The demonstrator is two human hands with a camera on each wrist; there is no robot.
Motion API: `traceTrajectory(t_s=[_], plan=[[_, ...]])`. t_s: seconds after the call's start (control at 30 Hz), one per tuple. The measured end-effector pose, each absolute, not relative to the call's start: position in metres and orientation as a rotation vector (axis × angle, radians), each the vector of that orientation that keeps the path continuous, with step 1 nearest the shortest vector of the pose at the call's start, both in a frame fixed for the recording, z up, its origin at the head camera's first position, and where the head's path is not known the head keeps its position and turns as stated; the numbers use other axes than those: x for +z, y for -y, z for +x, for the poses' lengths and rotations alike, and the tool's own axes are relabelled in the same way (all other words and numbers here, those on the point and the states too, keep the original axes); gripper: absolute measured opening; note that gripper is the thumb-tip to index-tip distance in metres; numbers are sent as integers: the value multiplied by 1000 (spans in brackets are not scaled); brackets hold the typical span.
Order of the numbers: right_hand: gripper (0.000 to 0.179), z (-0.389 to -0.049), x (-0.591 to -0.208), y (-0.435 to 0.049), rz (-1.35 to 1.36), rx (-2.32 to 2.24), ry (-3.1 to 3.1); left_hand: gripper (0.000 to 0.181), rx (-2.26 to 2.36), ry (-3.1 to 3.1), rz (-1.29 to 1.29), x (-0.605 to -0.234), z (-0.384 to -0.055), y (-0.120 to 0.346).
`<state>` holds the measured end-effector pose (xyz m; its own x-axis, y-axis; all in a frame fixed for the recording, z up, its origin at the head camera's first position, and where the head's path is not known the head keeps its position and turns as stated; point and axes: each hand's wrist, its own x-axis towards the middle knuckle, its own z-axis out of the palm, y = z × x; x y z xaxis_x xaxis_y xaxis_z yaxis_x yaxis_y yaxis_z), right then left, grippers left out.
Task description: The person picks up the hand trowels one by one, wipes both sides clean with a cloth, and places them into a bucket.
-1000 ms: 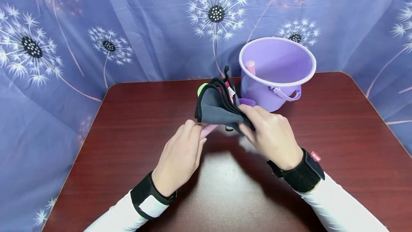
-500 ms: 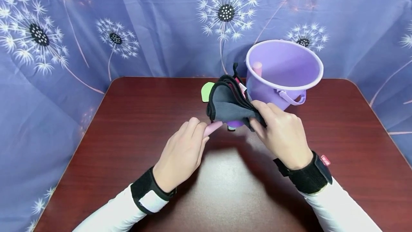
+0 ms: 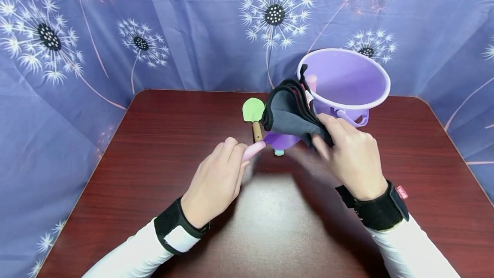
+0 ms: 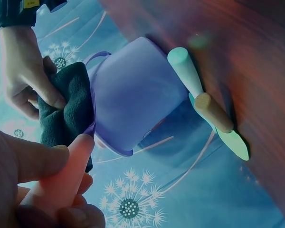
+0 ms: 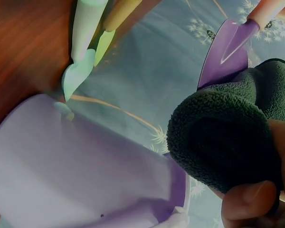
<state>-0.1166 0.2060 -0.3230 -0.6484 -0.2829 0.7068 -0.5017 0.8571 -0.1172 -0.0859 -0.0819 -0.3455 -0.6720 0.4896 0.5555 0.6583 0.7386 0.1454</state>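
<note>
cloth (image 3: 289, 113) btwn r fingers (image 3: 332, 125), l fingers (image 3: 230, 151) rnd trowel hndl (image 3: 254, 150)

The left hand (image 4: 23, 164) grips a tapered pink handle (image 4: 64, 180); the right hand (image 4: 26, 73) pinches dark fleecy cloth (image 4: 73, 107) near a lilac bucket (image 4: 137, 90).

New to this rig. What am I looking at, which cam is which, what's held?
No robot: it's a person working bare-handed, with cameras worn on the head and both wrists. The head picture looks forward and down over the table. The two tilted close-ups come from the wrists, one each.

The left hand grips a purple-bladed trowel by its pink handle. The right hand holds a folded gray cloth.

On the table stands a purple bucket, a pink rod-like end showing inside. Beside it lie a green-bladed spade and a mint-handled trowel.
</note>
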Motion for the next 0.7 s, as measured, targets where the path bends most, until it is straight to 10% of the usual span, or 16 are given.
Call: traceTrajectory(t_s=[0.7], plan=[[32,-114,-316,-213,465,320,2238,21,-591,2480,-816,-338,-83,86]])
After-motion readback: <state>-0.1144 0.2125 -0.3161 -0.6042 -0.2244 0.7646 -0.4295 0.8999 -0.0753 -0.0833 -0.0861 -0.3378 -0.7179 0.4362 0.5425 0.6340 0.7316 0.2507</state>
